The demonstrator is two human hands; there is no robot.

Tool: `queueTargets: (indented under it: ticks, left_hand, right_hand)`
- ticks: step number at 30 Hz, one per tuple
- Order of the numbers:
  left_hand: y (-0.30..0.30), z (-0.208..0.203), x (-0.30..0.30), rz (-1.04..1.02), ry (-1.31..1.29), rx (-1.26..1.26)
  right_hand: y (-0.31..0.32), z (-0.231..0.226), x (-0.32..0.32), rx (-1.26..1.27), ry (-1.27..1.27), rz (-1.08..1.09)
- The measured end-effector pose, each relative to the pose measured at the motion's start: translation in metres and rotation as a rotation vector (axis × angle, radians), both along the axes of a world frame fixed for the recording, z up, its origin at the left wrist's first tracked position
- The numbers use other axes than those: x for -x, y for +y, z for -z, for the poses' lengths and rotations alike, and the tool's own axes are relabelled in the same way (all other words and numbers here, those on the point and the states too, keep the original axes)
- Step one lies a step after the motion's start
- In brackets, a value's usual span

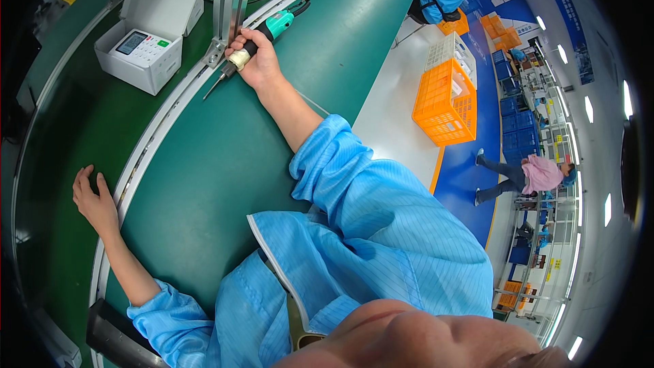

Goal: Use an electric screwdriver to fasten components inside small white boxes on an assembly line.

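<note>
Has a green tabletop [197, 170] near, bordered on the left by a pale slotted rail [151, 123] and a darker green surface [54, 123], with a silver metal post [230, 0] rising at the far end. Opens on the right onto white floor [390, 92], then blue floor [470, 194] past a yellow line. Ends far right in long metal shelving [541, 296] with blue bins [521, 133], under bright tube lights [608, 211].
</note>
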State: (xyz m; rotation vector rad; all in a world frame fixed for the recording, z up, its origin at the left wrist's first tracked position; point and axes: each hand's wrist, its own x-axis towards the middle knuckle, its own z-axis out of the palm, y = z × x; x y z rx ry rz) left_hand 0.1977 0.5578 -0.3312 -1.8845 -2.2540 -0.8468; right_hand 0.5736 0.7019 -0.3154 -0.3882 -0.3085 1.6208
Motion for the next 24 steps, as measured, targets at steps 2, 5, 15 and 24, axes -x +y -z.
queueTargets:
  ticks: [2,5,15,24]
  left_hand:
    - [-0.0006,-0.0028,-0.0022,-0.001,-0.004,0.004]
    - [-0.0014,-0.0033,-0.0024,-0.010,0.006,-0.001]
    - [-0.0007,-0.0026,-0.0013,0.005,0.000,-0.003]
    - [-0.0012,-0.0033,-0.0017,0.007,-0.010,0.004]
  right_hand:
    - [-0.0002,-0.0005,0.0001,0.003,-0.003,-0.001]
    - [-0.0005,-0.0014,0.0002,0.006,-0.007,-0.001]
    - [-0.0010,-0.0010,0.0004,0.002,0.004,-0.001]
    - [-0.0010,-0.0012,0.0004,0.003,0.006,-0.010]
